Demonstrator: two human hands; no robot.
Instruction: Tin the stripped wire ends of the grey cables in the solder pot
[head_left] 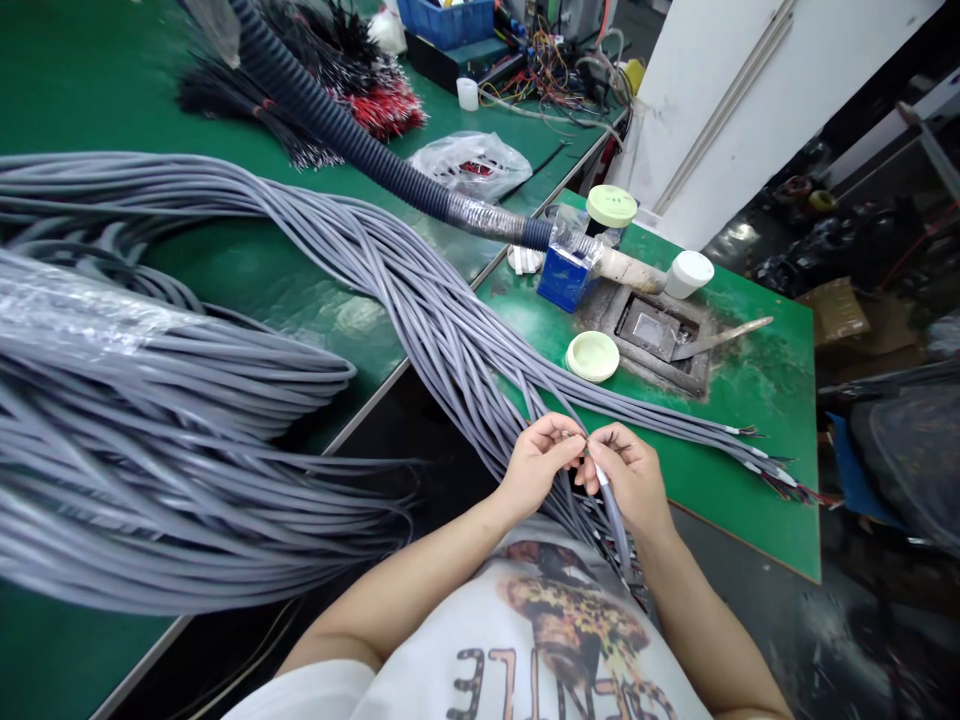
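Observation:
My left hand (pixel 541 462) and my right hand (pixel 630 474) meet in front of my chest, their fingertips pinched together. Between them is the stripped end of a grey cable (pixel 613 515), with a white band near its end; the thin wires at the tip are mostly covered by my fingers. Right thumb and fingers close round the cable near the band, while the left fingers pinch its wire ends. A long bundle of grey cables (pixel 442 310) runs from the left bench beneath my hands. Several of its cable ends (pixel 780 475) spread over the right green board, showing bare coloured wires.
Coiled grey cables (pixel 180 350) lie on the left. A ribbed hose (pixel 360 150) crosses to a blue box (pixel 564 272). Beside a recessed metal pot (pixel 652 330) are a wooden-handled scraper (pixel 724 338), a pale open tub (pixel 592 357) and a white cup (pixel 688 273).

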